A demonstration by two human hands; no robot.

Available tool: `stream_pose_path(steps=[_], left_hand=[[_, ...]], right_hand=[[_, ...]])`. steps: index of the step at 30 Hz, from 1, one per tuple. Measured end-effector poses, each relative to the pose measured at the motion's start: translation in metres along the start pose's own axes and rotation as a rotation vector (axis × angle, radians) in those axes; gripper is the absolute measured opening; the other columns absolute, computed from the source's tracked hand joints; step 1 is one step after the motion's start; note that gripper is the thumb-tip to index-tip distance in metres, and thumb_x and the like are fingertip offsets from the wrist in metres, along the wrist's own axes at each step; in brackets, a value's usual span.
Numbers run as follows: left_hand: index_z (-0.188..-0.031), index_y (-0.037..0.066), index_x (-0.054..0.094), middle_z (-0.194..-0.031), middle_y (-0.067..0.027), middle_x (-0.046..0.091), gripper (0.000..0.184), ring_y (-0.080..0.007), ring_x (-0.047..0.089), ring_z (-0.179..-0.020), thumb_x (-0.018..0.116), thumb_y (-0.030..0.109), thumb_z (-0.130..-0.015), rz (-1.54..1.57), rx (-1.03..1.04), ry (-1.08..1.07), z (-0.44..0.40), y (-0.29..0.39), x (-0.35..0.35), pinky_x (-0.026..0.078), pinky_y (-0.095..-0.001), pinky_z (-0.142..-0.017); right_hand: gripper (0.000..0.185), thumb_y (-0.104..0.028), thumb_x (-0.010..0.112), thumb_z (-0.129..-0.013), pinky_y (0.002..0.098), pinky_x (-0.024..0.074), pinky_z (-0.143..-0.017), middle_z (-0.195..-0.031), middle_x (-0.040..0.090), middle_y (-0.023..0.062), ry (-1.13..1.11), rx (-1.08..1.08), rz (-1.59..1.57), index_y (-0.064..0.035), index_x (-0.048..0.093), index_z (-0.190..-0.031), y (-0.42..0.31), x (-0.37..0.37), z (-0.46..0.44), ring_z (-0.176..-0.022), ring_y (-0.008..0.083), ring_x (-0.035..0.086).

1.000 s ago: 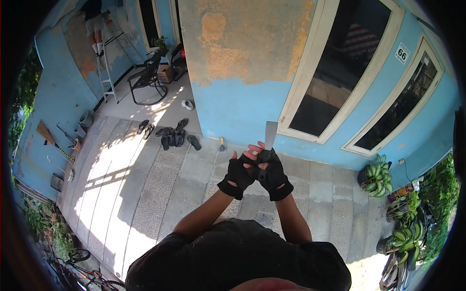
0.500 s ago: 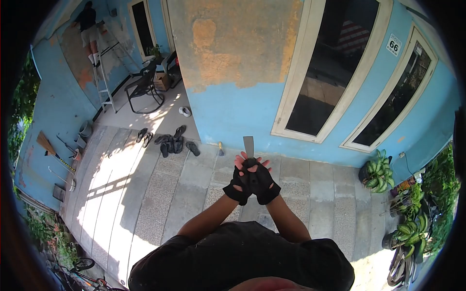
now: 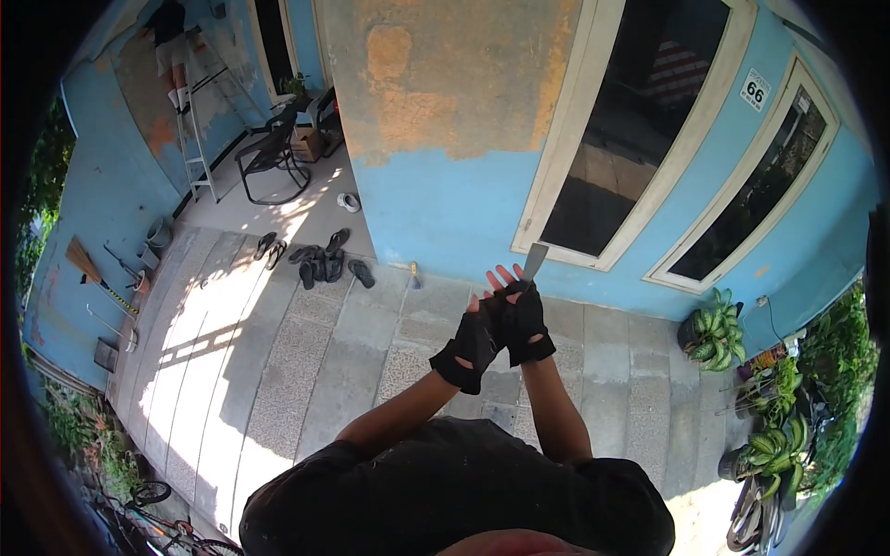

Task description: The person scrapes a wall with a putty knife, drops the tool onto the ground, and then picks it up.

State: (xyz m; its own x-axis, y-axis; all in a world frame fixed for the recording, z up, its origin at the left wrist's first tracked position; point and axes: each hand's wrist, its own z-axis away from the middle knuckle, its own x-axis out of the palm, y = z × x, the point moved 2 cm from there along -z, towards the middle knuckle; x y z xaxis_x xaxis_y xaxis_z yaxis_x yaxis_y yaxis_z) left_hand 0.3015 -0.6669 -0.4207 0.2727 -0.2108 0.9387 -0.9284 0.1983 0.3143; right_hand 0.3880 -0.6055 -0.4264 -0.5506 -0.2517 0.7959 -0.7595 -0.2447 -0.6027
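Both my hands wear black fingerless gloves and are together in front of my chest, over the tiled floor. My right hand (image 3: 523, 320) is closed round the handle of a scraper (image 3: 535, 262), whose flat metal blade points up and slightly right, towards the wall. The handle is mostly hidden by the glove. My left hand (image 3: 478, 339) presses against the right one from the side; bare fingertips stretch out beyond the gloves. In front, the blue wall (image 3: 445, 218) has a large bare grey and orange patch (image 3: 454, 83) where paint is gone.
A brush (image 3: 415, 275) stands at the wall's foot. Several black sandals (image 3: 322, 264) lie left of it. Further back are a black chair (image 3: 271, 162) and a person (image 3: 171, 46) on a ladder (image 3: 197, 139). Potted plants (image 3: 714, 334) line the right side; a broom (image 3: 83, 259) leans at left.
My hands have shifted slightly right and turned. The scraper, upright between both hands before, now tilts right in my right hand. The person on the ladder stays in place.
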Motion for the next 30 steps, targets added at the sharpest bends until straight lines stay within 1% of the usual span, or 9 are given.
stream_pose_path(steps=[4,7,10,16,18,19,22,26,30], left_hand=[[-0.143,0.003,0.033,-0.149,-0.0172,0.036,0.081,-0.0338,0.038,-0.136,0.025,0.066,-0.094,0.163,-0.046,-0.031,-0.003,0.007,-0.025,0.029,-0.0510,-0.113],[-0.133,0.007,0.045,-0.141,-0.0162,0.045,0.075,-0.0328,0.043,-0.131,0.022,0.067,-0.094,0.275,0.144,0.049,-0.035,-0.016,-0.069,0.034,-0.0509,-0.109],[-0.133,0.013,0.049,-0.140,-0.0143,0.047,0.072,-0.0336,0.043,-0.131,0.022,0.067,-0.094,0.041,0.004,0.033,-0.009,0.001,-0.018,0.036,-0.0526,-0.107],[-0.148,0.012,0.029,-0.150,-0.0143,0.035,0.084,-0.0335,0.036,-0.137,0.025,0.073,-0.091,0.268,-0.120,-0.042,-0.003,0.001,-0.026,0.028,-0.0530,-0.113],[-0.148,0.012,0.029,-0.150,-0.0144,0.035,0.084,-0.0328,0.036,-0.137,0.025,0.073,-0.091,0.125,-0.022,0.070,-0.012,-0.013,-0.043,0.028,-0.0512,-0.113],[-0.149,0.012,0.029,-0.150,-0.0145,0.036,0.084,-0.0325,0.036,-0.137,0.024,0.073,-0.091,0.056,0.030,0.122,-0.015,-0.013,-0.049,0.028,-0.0503,-0.114],[-0.148,0.012,0.030,-0.148,-0.0152,0.038,0.085,-0.0326,0.036,-0.138,0.024,0.073,-0.090,0.457,-0.211,0.010,-0.016,-0.006,-0.040,0.026,-0.0525,-0.114],[-0.137,0.006,0.042,-0.140,-0.0143,0.046,0.079,-0.0305,0.045,-0.129,0.021,0.070,-0.093,0.183,-0.114,0.019,-0.001,0.007,-0.011,0.034,-0.0474,-0.110],[-0.138,0.004,0.039,-0.141,-0.0153,0.045,0.077,-0.0321,0.044,-0.130,0.022,0.066,-0.095,0.466,0.042,-0.156,-0.019,-0.010,-0.061,0.034,-0.0469,-0.110]], right_hand=[[0.072,0.004,0.053,-0.080,0.0505,0.0441,-0.103,-0.145,0.036,0.0213,0.015,-0.238,0.436,-0.0049,0.025,-0.145,-0.028,0.029,0.003,-0.134,0.0374,0.041],[0.074,0.003,0.050,-0.080,0.0528,0.0427,-0.105,-0.151,0.029,0.0234,-0.389,0.130,-0.108,-0.0005,0.021,-0.148,-0.005,0.045,0.022,-0.136,0.0381,0.037],[0.074,0.002,0.054,-0.079,0.0487,0.0372,-0.109,-0.149,0.035,0.0196,-0.159,0.202,-0.357,-0.0081,0.026,-0.147,0.016,-0.012,-0.008,-0.137,0.0357,0.037],[0.072,0.007,0.043,-0.079,0.0534,0.0414,-0.104,-0.146,0.037,0.0202,-0.013,-0.166,0.449,-0.0063,0.022,-0.146,-0.008,0.004,0.011,-0.136,0.0355,0.039],[0.075,0.008,0.040,-0.076,0.0531,0.0420,-0.104,-0.145,0.037,0.0213,-0.262,0.313,-0.264,-0.0058,0.022,-0.147,0.006,0.019,0.030,-0.135,0.0357,0.039],[0.074,0.001,0.052,-0.071,0.0447,0.0481,-0.100,-0.148,0.036,0.0240,-0.244,0.215,-0.181,0.0057,0.032,-0.142,0.015,0.029,0.040,-0.131,0.0387,0.046],[0.078,0.010,0.040,-0.072,0.0530,0.0429,-0.103,-0.145,0.037,0.0219,-0.110,0.150,-0.207,-0.0054,0.023,-0.147,0.002,-0.011,0.010,-0.135,0.0363,0.040],[0.080,0.010,0.048,-0.075,0.0521,0.0441,-0.103,-0.147,0.036,0.0218,-0.035,-0.131,0.397,-0.0055,0.020,-0.148,-0.028,0.001,0.001,-0.136,0.0369,0.039],[0.087,0.008,0.050,-0.070,0.0532,0.0454,-0.101,-0.151,0.031,0.0217,-0.291,0.327,-0.096,-0.0065,0.021,-0.150,0.002,0.033,0.020,-0.137,0.0380,0.037]])
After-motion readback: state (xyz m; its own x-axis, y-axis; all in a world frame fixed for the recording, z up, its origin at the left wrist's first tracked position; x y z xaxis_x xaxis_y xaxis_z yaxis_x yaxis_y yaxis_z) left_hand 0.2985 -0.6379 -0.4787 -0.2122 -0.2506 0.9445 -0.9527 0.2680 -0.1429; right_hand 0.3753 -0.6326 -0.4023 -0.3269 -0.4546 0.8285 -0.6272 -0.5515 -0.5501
